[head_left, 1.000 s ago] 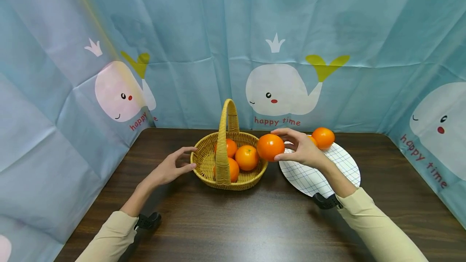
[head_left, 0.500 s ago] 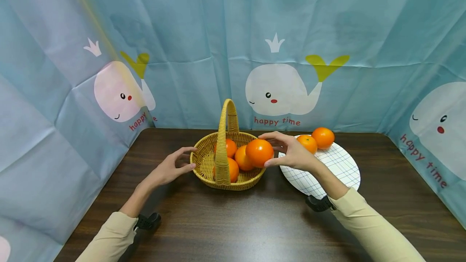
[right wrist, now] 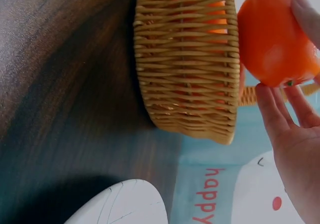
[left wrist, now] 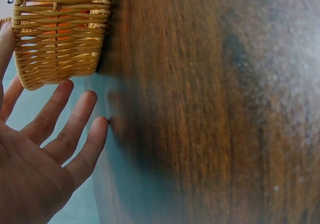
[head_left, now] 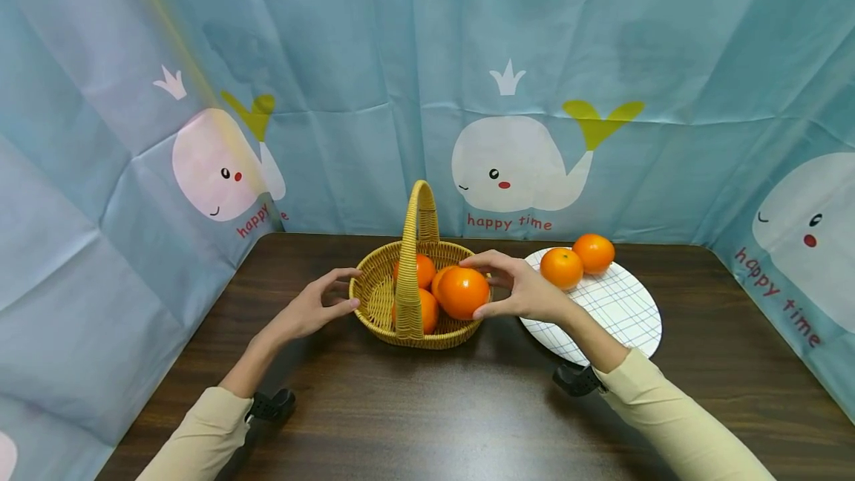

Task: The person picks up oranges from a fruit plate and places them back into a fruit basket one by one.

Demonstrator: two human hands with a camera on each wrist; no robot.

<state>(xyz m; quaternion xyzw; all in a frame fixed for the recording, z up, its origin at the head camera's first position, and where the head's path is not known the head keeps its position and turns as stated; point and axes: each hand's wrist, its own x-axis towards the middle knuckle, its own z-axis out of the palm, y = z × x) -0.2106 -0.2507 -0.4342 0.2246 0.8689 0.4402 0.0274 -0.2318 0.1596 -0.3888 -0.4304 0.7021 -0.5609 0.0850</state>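
Wicker basket (head_left: 437,342), yellow, one: stood on the dark wooden surface (head_left: 427,414), its arched handle (head_left: 407,273) upright; three oranges (head_left: 430,312) are contained, one mostly hidden. Held orange (head_left: 464,292), one: suspended above the basket's three o'clock rim, gripped between the curled thumb and fingers of the right hand (head_left: 519,289), its underside presumably left free to clear the rim. Left hand (head_left: 310,310): placed at the nine o'clock rim, fingers spread, nothing grasped, perhaps for steadying; firm contact cannot be confirmed. Plate (head_left: 624,314), white, grid-lined: set at three o'clock, probably for easy reach; two oranges (head_left: 561,268) are borne toward its eleven and twelve.
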